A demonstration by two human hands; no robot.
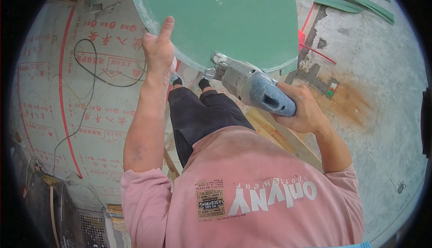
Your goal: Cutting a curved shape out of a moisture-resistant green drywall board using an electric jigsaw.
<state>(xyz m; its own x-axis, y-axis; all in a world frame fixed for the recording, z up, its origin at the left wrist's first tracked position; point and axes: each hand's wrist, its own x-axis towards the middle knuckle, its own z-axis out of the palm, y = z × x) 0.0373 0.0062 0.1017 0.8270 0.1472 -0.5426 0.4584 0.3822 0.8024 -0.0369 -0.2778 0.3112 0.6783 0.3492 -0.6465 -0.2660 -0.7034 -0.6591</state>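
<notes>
Pink fabric of the person's sweatshirt [252,198] is filling the lower part of the view, with dark trousers [198,113] showing just above it. Taking the green board [225,13] as the reference: it is lying at the top centre, its curved lower edge facing the person. Left hand [158,50] is gripping the left part of that curved edge — thumb pressing up on the green face, fingers folded around the rim. Right hand [302,110] is sitting below and to the right of the board, closed tightly around the rear grip of a grey power cutting tool [249,83]. The tool's metal head is meeting the board's lower edge, just right of the left hand. A black cable [92,74] is looping across the printed floor sheeting [49,104] left of the board. Green offcut strips [355,0] are lying on the bare concrete floor [382,81] to the board's right — well apart from both hands.
</notes>
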